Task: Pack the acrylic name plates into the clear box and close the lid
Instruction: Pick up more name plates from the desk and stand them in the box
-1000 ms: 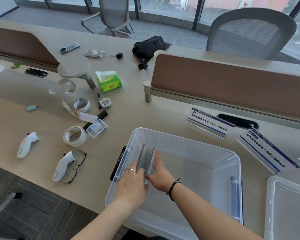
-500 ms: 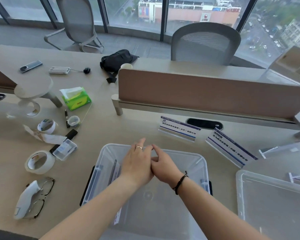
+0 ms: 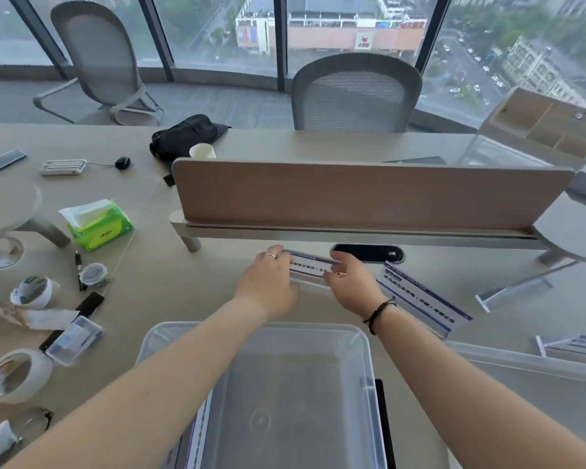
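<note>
Your left hand (image 3: 268,286) and right hand (image 3: 354,287) are gripping the ends of one name plate (image 3: 310,269), fingers closed on it, just before the divider panel (image 3: 369,194). Another plate (image 3: 420,296) is lying to its right; the clear box (image 3: 257,336) is sitting open at the bench's near edge.

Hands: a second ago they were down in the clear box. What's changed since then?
Both hands have left the clear box and reached forward across the desk. The left hand and right hand now grip the two ends of the name plate nearest the divider. The second name plate to its right lies as before, and the tape rolls and tissue pack are untouched.
</note>
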`<state>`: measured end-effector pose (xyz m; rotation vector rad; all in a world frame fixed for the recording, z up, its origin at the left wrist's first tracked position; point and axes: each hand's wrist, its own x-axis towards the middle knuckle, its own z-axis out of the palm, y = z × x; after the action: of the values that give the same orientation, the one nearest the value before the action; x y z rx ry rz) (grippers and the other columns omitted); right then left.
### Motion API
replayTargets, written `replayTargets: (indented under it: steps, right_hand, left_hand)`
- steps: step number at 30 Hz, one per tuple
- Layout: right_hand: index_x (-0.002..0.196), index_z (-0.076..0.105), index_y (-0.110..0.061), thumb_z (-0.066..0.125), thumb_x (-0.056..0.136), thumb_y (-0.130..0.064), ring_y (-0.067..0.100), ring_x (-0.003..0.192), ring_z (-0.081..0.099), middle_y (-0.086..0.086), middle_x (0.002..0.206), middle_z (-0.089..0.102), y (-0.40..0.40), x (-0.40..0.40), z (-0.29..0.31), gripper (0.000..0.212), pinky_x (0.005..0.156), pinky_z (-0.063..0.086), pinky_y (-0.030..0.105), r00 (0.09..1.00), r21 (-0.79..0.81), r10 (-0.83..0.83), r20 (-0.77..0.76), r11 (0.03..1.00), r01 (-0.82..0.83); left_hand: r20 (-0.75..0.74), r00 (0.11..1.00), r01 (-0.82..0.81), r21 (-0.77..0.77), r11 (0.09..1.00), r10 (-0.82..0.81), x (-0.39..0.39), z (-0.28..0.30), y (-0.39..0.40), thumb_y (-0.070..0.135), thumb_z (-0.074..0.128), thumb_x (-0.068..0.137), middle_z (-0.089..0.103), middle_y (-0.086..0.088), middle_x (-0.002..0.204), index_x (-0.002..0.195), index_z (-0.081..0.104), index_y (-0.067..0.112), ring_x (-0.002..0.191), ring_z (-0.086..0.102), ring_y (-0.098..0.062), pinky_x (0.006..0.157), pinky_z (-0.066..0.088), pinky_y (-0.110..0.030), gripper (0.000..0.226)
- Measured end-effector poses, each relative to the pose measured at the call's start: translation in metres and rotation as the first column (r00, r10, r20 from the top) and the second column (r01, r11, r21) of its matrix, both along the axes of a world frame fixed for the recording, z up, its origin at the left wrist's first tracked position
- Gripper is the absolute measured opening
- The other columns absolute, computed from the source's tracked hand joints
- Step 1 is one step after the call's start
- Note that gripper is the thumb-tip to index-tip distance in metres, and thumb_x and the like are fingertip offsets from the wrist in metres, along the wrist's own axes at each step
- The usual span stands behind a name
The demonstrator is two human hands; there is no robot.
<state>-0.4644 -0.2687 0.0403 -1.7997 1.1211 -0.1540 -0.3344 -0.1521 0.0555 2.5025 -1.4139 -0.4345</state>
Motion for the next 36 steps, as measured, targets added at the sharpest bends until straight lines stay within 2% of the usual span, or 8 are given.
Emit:
replayTargets:
  steps: [4, 9, 18, 23, 27, 31, 33, 36]
  right_hand:
    - [0.146, 0.036, -0.018, 0.056, 0.095, -0.024, 0.025, 0.126, 0.053, 0.003, 0.145, 0.049, -0.028, -0.003, -0.014, 0.056, 0.099, 0.045, 0.034, 0.994, -0.109, 0.039, -0.098, 0.993, -0.050]
    - [0.147, 0.035, -0.020, 0.053, 0.093, -0.023, 0.025, 0.126, 0.052, 0.004, 0.145, 0.050, -0.049, 0.002, -0.036, 0.057, 0.093, 0.045, 0.033, 0.969, -0.233, 0.092, -0.230, 0.961, -0.147]
    - [0.148, 0.033, -0.020, 0.049, 0.094, -0.020, 0.027, 0.129, 0.048, 0.006, 0.147, 0.045, -0.065, 0.017, -0.079, 0.056, 0.098, 0.044, 0.036, 0.919, -0.193, 0.167, -0.357, 0.949, -0.248]
    - [0.140, 0.044, -0.018, 0.046, 0.097, -0.022, 0.028, 0.120, 0.054, 0.007, 0.142, 0.048, -0.065, 0.022, -0.093, 0.044, 0.095, 0.050, 0.040, 0.912, -0.243, 0.137, -0.388, 0.939, -0.244]
    - [0.124, 0.055, -0.019, 0.043, 0.098, -0.026, 0.028, 0.105, 0.059, 0.005, 0.120, 0.059, -0.062, 0.023, -0.097, 0.029, 0.081, 0.053, 0.039, 0.889, -0.293, 0.107, -0.445, 0.921, -0.258]
    - [0.106, 0.064, -0.019, 0.043, 0.096, -0.017, 0.028, 0.090, 0.060, 0.004, 0.104, 0.063, -0.053, 0.020, -0.102, 0.023, 0.067, 0.048, 0.033, 0.885, -0.339, 0.100, -0.455, 0.899, -0.276]
    - [0.108, 0.064, -0.020, 0.043, 0.097, -0.019, 0.028, 0.090, 0.061, 0.003, 0.104, 0.065, -0.050, 0.018, -0.101, 0.024, 0.069, 0.051, 0.034, 0.889, -0.364, 0.100, -0.446, 0.888, -0.282]
    - [0.117, 0.063, -0.022, 0.043, 0.099, -0.023, 0.027, 0.095, 0.062, 0.001, 0.110, 0.066, -0.045, 0.013, -0.097, 0.027, 0.070, 0.053, 0.036, 0.906, -0.389, 0.092, -0.414, 0.882, -0.267]
  left_hand:
    - [-0.018, 1.000, 0.026, 0.069, 0.997, -0.025, 0.016, -0.016, -0.019, 0.036, 0.051, 0.092, 0.042, -0.002, 0.141, 0.133, 0.046, 0.015, 0.126, 0.041, -0.023, 0.101, 0.040, -0.037, 0.046]
    - [-0.011, 0.997, 0.072, 0.138, 0.988, -0.071, 0.033, -0.038, -0.042, 0.033, 0.047, 0.095, 0.042, -0.001, 0.144, 0.138, 0.041, 0.016, 0.132, 0.038, -0.022, 0.102, 0.040, -0.039, 0.047]
    - [0.037, 0.983, 0.164, 0.253, 0.953, -0.179, 0.056, -0.073, -0.068, 0.033, 0.044, 0.096, 0.038, -0.003, 0.148, 0.134, 0.038, 0.013, 0.136, 0.030, -0.023, 0.106, 0.035, -0.040, 0.043]
    - [0.071, 0.985, 0.137, 0.213, 0.967, -0.155, 0.061, -0.086, -0.073, 0.024, 0.046, 0.095, 0.043, -0.006, 0.139, 0.130, 0.044, 0.014, 0.129, 0.036, -0.026, 0.098, 0.040, -0.039, 0.037]
    - [0.143, 0.979, 0.109, 0.228, 0.968, -0.144, 0.059, -0.091, -0.072, 0.027, 0.043, 0.098, 0.050, -0.008, 0.124, 0.118, 0.054, 0.013, 0.112, 0.049, -0.029, 0.083, 0.042, -0.038, 0.027]
    - [0.166, 0.979, 0.070, 0.261, 0.963, -0.116, 0.059, -0.099, -0.061, 0.022, 0.043, 0.098, 0.060, -0.006, 0.104, 0.090, 0.053, 0.018, 0.093, 0.057, -0.029, 0.067, 0.036, -0.032, 0.013]
    - [0.160, 0.981, 0.065, 0.247, 0.967, -0.107, 0.060, -0.100, -0.056, 0.017, 0.044, 0.096, 0.062, -0.006, 0.097, 0.081, 0.046, 0.020, 0.083, 0.053, -0.029, 0.064, 0.033, -0.030, 0.015]
    - [0.160, 0.980, 0.082, 0.216, 0.973, -0.118, 0.061, -0.097, -0.052, 0.018, 0.043, 0.098, 0.061, -0.006, 0.093, 0.082, 0.048, 0.018, 0.087, 0.056, -0.030, 0.062, 0.033, -0.030, 0.017]
